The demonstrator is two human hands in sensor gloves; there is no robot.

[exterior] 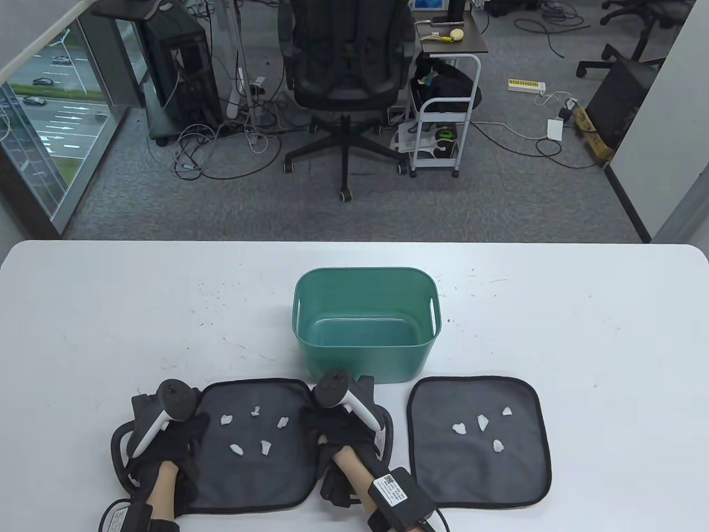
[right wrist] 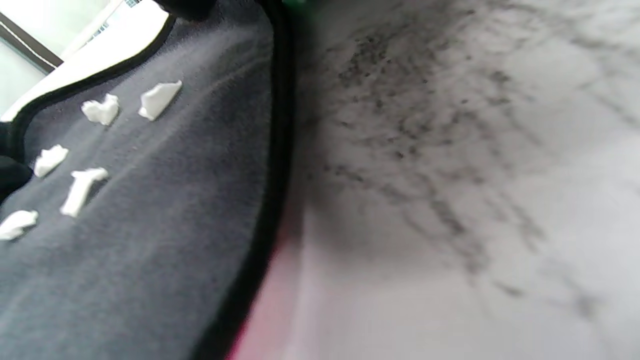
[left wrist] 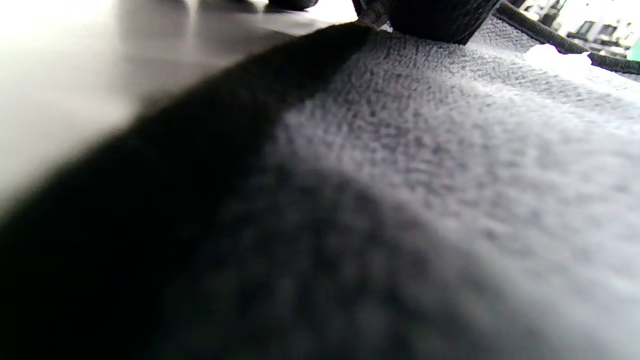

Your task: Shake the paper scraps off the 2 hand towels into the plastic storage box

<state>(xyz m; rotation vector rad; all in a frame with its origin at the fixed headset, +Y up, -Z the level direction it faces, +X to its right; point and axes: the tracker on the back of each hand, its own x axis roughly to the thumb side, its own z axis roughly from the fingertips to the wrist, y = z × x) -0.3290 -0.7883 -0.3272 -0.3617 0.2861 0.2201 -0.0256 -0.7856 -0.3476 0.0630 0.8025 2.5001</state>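
Two dark grey hand towels lie flat at the table's front edge. The left towel [exterior: 255, 465] carries several white paper scraps [exterior: 266, 446], and so does the right towel [exterior: 479, 465], around its middle [exterior: 482, 423]. A green plastic storage box [exterior: 366, 360] stands just behind them; no scraps show inside it. My left hand [exterior: 174, 438] grips the left towel's bunched left edge. My right hand [exterior: 338, 429] grips the same towel's right edge. In the right wrist view the scraps [right wrist: 159, 99] lie on the towel [right wrist: 150, 225]. The left wrist view is filled by towel pile [left wrist: 425, 175].
The white table [exterior: 111, 332] is bare to the left, right and behind the box. The floor beyond holds an office chair [exterior: 346, 72], a small cart [exterior: 446, 111] and cables.
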